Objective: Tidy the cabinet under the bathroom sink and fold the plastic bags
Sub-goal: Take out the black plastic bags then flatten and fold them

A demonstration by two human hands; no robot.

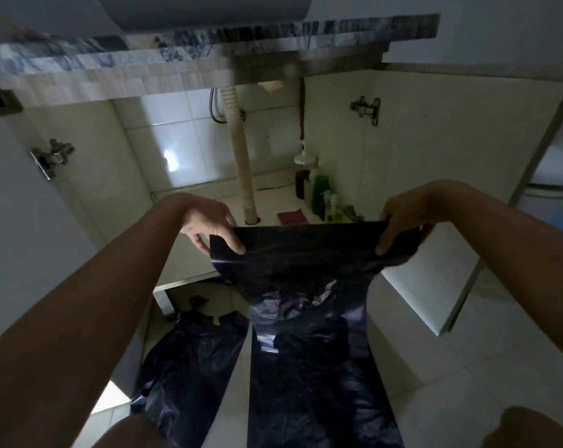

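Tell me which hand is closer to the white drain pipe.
Left. The left hand grips the black bag just beside the drain pipe base; the right hand holds the bag's far corner, beyond the bottles.

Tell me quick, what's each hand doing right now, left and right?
Left hand: closed, pinching the left top corner of the black plastic bag.
Right hand: closed, pinching the bag's right top corner.

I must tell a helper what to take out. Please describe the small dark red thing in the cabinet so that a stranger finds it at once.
Look inside the open cabinet, at the pale drain pipe that goes down through its floor. Just right of the pipe's foot, before the cluster of bottles in the right back corner, lies the dark red cloth. It is the only flat, red thing there; the bottles all stand upright.
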